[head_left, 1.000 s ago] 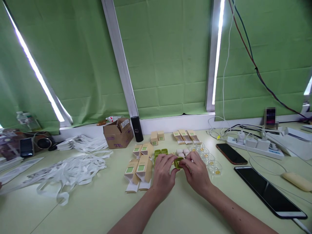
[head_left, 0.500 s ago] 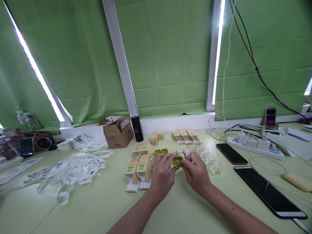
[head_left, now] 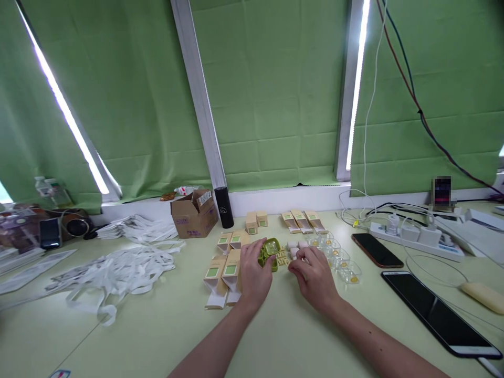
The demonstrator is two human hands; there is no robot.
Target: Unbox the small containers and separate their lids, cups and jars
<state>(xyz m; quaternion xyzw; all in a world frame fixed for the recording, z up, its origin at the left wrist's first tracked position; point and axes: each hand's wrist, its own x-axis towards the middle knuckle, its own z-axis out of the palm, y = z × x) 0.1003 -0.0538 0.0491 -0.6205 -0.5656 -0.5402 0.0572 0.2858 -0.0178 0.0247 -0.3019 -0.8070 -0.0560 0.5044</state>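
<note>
My left hand (head_left: pixel 255 270) holds a small olive-green container (head_left: pixel 271 247) between thumb and fingers, beside other green containers partly hidden by the hand. My right hand (head_left: pixel 313 270) is over the table with fingertips pressed together; whatever they may hold is too small to make out. Between the hands lie small yellowish pieces (head_left: pixel 282 257). White cylindrical pieces (head_left: pixel 292 245) sit just behind my right fingers. Clear plastic cups (head_left: pixel 349 272) with yellow bits inside stand right of that hand. Kraft boxes with green labels (head_left: pixel 212 273) stand left of my left hand.
More kraft boxes (head_left: pixel 301 220) stand farther back. An open carton (head_left: pixel 195 214), a black cylinder (head_left: pixel 223 207) and a heap of white straps (head_left: pixel 129 273) are left. Phones (head_left: pixel 437 310), a power strip (head_left: pixel 417 239) and cables lie right.
My hands have moved apart. My left hand has shifted left with the green container, which both hands were touching; my right hand has let go of it. The view has shifted slightly.
</note>
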